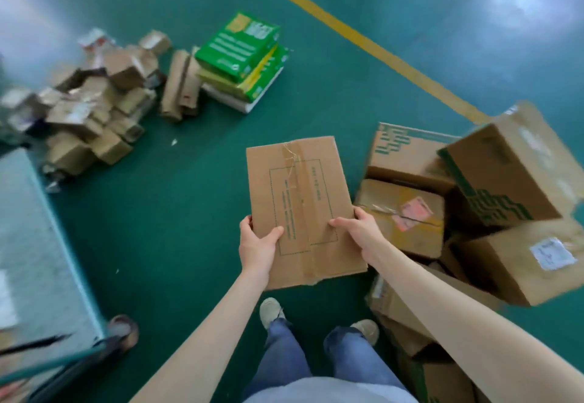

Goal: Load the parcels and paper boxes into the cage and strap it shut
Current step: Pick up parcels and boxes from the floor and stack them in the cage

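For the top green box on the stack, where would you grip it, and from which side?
Likely two-handed, by its two long sides, coming from above: the green box lies roughly flat on top of the stack, its sides exposed, and it looks too wide for a single grasp.

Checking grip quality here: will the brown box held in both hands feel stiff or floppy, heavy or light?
Probably stiff: the brown box shows a flat face. Likely light, since the left hand and right hand hold it by its near sides. Its frayed near edge may give.
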